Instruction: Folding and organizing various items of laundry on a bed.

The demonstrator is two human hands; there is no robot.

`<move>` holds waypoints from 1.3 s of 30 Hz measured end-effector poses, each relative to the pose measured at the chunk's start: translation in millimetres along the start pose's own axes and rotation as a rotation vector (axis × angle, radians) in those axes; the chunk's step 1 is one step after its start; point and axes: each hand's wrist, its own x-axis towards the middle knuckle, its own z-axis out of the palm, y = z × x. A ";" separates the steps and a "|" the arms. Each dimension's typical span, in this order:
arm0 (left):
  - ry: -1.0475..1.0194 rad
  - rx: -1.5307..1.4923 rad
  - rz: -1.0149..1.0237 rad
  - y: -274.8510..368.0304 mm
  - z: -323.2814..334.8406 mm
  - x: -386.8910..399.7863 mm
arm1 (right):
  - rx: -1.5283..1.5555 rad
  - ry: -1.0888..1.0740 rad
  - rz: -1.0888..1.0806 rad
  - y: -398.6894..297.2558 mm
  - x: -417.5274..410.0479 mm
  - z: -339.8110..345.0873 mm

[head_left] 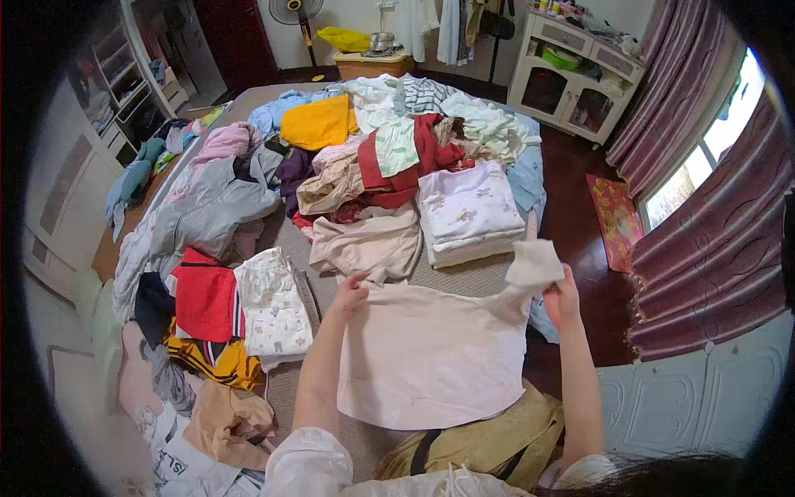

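Note:
A pale pink long-sleeved top (431,354) lies spread in front of me. At its upper left corner, my left hand (353,295) pinches the cloth. My right hand (562,297) grips a raised sleeve (535,266) at the right side, its cuff end folded over toward the left. Just beyond the top is a crumpled beige garment (369,239). A neat stack of folded white printed clothes (470,208) sits beyond the top's right part. To the left of my left forearm lie folded white patterned pants (274,307).
Heaped clothes (397,155) cover the far part of the bed (292,245). Folded red clothing (205,298) lies at left, and a khaki bag or garment (478,447) is close to my body. Beyond the bed's right edge are dark floor (574,217) and a curtain (714,267).

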 end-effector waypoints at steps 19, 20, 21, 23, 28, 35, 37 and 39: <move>0.489 1.047 0.087 -53.5 8.4 -63.3 | -0.958 -0.302 0.316 89.9 -190.2 -56.1; 0.301 0.870 -0.104 -41.8 29.6 -64.1 | -0.893 -0.211 0.365 80.6 -190.2 -66.0; 0.131 0.696 -0.291 -27.2 44.5 -68.9 | -0.814 -0.135 0.406 72.4 -189.5 -69.3; 0.116 0.657 -0.332 -42.2 19.5 -60.1 | -0.763 -0.156 0.401 65.3 -185.9 -28.4; 0.349 0.261 -0.012 -72.2 -36.4 -15.8 | -0.739 -0.419 0.078 91.1 -189.5 11.4; 0.300 0.473 0.080 -41.7 -10.7 1.4 | -1.163 -0.680 0.080 129.0 -209.6 21.3; 0.366 0.676 0.186 -46.9 -12.5 0.8 | -1.201 -0.690 0.116 133.6 -213.4 21.1; 0.440 0.478 0.201 -51.0 -16.7 -1.7 | -1.132 -0.619 0.212 134.3 -215.2 20.1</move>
